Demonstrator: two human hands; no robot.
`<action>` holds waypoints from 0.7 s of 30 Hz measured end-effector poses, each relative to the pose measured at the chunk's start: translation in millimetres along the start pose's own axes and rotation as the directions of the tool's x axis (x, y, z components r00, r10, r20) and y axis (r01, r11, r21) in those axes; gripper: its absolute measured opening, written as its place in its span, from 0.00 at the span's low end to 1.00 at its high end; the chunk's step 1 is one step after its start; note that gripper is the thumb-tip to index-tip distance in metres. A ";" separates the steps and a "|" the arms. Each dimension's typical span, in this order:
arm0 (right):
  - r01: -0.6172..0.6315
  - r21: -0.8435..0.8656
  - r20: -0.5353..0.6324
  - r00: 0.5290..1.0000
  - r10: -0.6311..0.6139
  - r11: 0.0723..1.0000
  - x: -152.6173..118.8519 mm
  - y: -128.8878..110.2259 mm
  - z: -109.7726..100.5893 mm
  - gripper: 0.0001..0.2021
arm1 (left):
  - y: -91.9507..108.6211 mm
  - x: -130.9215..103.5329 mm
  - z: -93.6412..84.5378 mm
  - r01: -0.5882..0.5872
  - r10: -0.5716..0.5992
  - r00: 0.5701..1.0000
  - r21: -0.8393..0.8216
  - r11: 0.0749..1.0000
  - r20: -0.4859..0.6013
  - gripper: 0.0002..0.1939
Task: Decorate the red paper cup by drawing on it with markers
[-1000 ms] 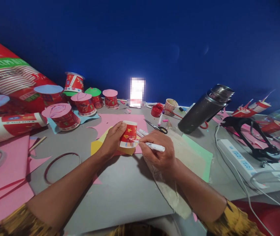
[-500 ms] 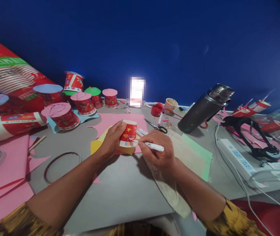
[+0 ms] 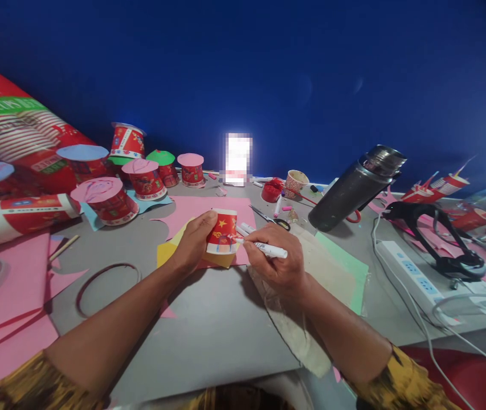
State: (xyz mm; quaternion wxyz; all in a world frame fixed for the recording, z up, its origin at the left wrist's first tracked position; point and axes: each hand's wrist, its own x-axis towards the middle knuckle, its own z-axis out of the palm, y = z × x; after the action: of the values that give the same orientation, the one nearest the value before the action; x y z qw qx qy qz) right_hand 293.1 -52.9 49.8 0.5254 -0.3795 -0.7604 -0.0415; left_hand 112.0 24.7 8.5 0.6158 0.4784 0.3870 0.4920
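Observation:
My left hand point(image 3: 195, 239) is closed around the left side of a red paper cup point(image 3: 224, 229) with yellow stars and a white lower band. In my right hand point(image 3: 279, 256) is a white marker point(image 3: 269, 249), pinched between thumb and fingers. Its tip points left at the cup's right side; whether it touches cannot be made out. Beneath the cup lie yellow paper point(image 3: 168, 255) and a pink sheet point(image 3: 236, 205). Another white marker lies just behind my right hand, partly hidden, close to black-handled scissors point(image 3: 283, 224).
Several paper-topped cups point(image 3: 105, 202) stand at the left, before a large bag of paper cups point(image 3: 16, 125). A dark thermos point(image 3: 349, 188) leans at right, near a power strip point(image 3: 411, 273) with cables and a black strap frame point(image 3: 439, 239). A lit, blurred screen point(image 3: 237, 159) stands behind.
My right hand and the marker have shifted slightly right, and the marker tip sits a little higher beside the cup. The cup has turned slightly in my left hand.

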 end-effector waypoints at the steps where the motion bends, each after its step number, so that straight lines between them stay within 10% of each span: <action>1: -0.018 0.004 -0.013 1.000 0.018 1.000 -0.2 0.0 -0.1 0.08 | -1.0 0.8 -0.5 -0.001 0.001 1.000 -0.010 1.000 -0.011 0.28; 21: -0.028 0.028 0.010 1.000 0.028 0.999 0.9 -0.9 -1.1 0.07 | 2.5 0.9 -0.5 0.048 -0.048 0.999 0.010 0.999 0.003 0.30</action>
State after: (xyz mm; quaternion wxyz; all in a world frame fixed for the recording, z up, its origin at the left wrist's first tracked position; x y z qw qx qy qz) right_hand 293.3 -53.5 51.3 0.5277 -0.3831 -0.7579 -0.0217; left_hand 111.2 25.9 10.8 0.6257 0.4727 0.3999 0.4744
